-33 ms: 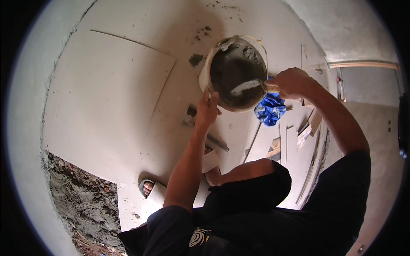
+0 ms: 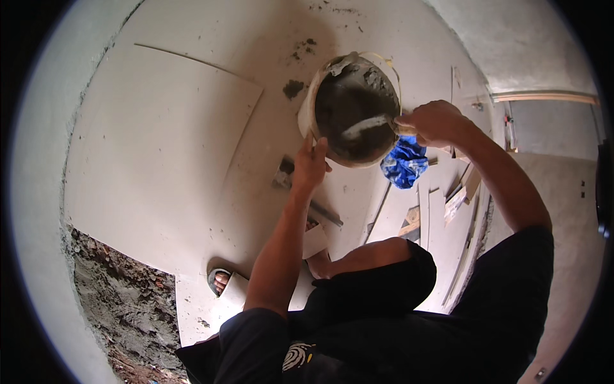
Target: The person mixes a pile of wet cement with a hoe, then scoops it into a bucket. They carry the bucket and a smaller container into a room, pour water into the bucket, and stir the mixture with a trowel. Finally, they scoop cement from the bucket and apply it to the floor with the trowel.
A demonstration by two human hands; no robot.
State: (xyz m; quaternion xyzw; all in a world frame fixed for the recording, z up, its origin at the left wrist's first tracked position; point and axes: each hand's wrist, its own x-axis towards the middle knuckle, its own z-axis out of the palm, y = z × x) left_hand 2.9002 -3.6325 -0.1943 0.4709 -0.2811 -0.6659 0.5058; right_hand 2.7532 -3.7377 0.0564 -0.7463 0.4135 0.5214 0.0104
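From where I stand, the person is bent over a round, pale bucket (image 2: 307,120), set ahead of their feet, its wide mouth turned up toward their head. The left hand (image 2: 311,168) grips the bucket at the lower left of its rim, fingers bunched on the edge. The right hand (image 2: 440,124) is closed round the handle of a trowel (image 2: 368,127), which comes in over the right side of the rim; its blade, streaked with light, lies inside, at the grey mix (image 2: 342,102). That mix coats the inner walls and has crusted over the top edge. A thin yellowish bail (image 2: 398,75) bows out along the right. I can't tell whether the bucket's base sits flat.

Just below the right hand, a crumpled blue bag (image 2: 405,165) crowds that side of the bucket, and further down, wood scraps (image 2: 410,221) and long strips narrow the ground toward the right wall. The left is roomier: broad pale floor (image 2: 160,134) runs out to the left wall (image 2: 43,166), crossed by a raised-looking seam and corner. Dark clumps (image 2: 293,89) lie just left of the bucket's upper side. Near the left slipper (image 2: 217,281), but apart from it, the pale floor stops at a straight edge, beyond which lies rough dirt (image 2: 131,307).
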